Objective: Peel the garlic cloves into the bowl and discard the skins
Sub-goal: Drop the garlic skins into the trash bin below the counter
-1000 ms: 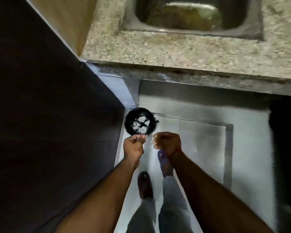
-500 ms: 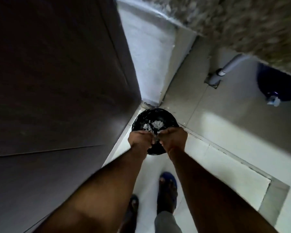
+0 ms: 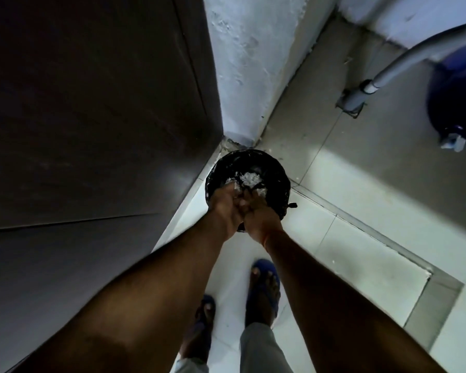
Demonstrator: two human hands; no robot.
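fingers of the left hand (image 3: 224,208) and right hand (image 3: 258,215) are pressed together over the bin (image 3: 279,181); whether they pinch anything i cannot tell. pale garlic skins (image 3: 249,179) lie inside the bin on its black liner. papery and nearly weightless, they likely cling, so rubbing palms should shed them.

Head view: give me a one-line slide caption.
Both hands, left and right, held together over a black-lined bin with white garlic skins inside, in a floor corner.
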